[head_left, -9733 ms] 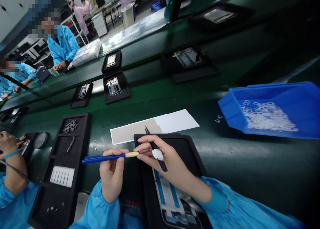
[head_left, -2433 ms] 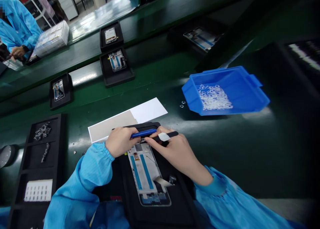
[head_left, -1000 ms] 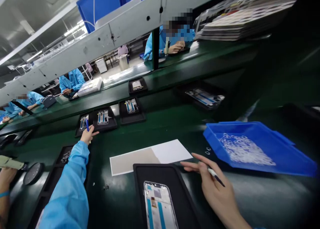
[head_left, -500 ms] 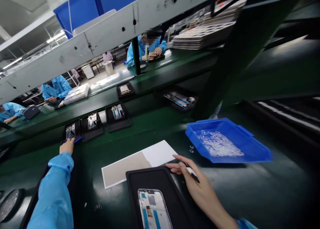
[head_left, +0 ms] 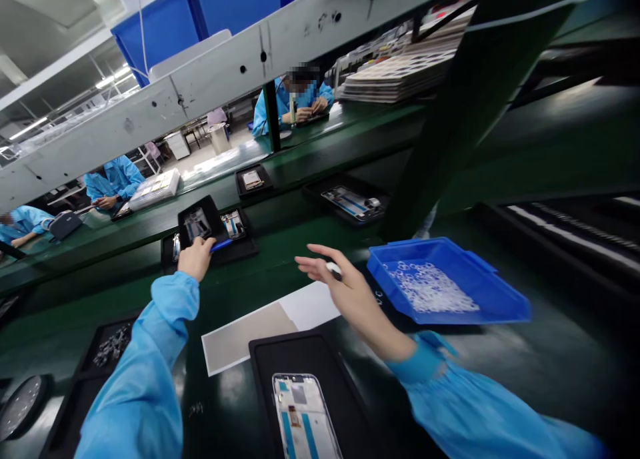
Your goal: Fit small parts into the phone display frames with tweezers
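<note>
At ten o'clock from the near tray (head_left: pixel 283 352), your left hand (head_left: pixel 196 257) grasps the edge of a raised tray (head_left: pixel 211 213), which tilts over its neighbours with a dim phone frame (head_left: pixel 199 224) inside; the same hand also carries a blue pen (head_left: pixel 221 245), pointing toward three o'clock. Your right hand (head_left: pixel 340 275) hangs at one o'clock, fingers stretched and clear of the bench, a dark tool with a white band (head_left: pixel 334 269) tucked in its grip, mostly hidden. The near tray bears a pale frame with two blue strips (head_left: pixel 300 439), untouched, its lower end out of view. At eleven o'clock lies a white card (head_left: pixel 273 330), at two a blue bin (head_left: pixel 505 302) of small white pieces (head_left: pixel 433 289).

You seem to be handling trays rather than working on the near frame. The next move calls for levelling that tilted tray so nothing slides, lifting it clear of the neighbouring rim at its four o'clock, and holding the pen off both frames
</note>
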The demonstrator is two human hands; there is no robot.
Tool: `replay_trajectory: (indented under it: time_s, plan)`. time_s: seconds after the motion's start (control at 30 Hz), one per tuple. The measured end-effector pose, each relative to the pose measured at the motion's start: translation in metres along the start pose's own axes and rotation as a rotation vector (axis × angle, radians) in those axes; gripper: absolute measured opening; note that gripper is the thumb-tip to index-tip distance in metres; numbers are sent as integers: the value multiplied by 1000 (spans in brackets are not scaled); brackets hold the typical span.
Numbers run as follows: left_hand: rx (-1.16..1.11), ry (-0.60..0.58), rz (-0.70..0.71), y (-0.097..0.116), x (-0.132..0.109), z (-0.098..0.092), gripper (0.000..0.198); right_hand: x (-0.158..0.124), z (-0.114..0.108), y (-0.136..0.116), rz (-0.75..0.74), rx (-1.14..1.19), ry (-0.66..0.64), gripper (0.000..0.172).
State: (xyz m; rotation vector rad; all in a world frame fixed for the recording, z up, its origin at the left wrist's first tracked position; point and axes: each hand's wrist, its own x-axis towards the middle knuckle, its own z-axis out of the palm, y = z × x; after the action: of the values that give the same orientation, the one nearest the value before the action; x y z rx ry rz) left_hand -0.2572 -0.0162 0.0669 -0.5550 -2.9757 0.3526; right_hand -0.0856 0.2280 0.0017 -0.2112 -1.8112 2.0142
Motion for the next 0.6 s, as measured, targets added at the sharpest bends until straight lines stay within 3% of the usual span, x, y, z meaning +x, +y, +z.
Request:
replay_trajectory:
  time_s: [0.13,0.27,0.4,0.5,0.6]
  plan:
    - [-72,-18,89,41,20,20,37,37,29,28,76,-39,-26,39]
    - [-166,-42,113,55,23,37,36,64,52,67,155,-111,-18,28]
    - [-294,-23,11,42,20,40,41,90,68,95,208,-176,-17,30]
    - [-397,13,-194,17,23,39,54,109,81,103,237,-218,-12,31]
    - [-528,-57,-385,-4,30,45,45,124,98,101,270,-252,-21,30]
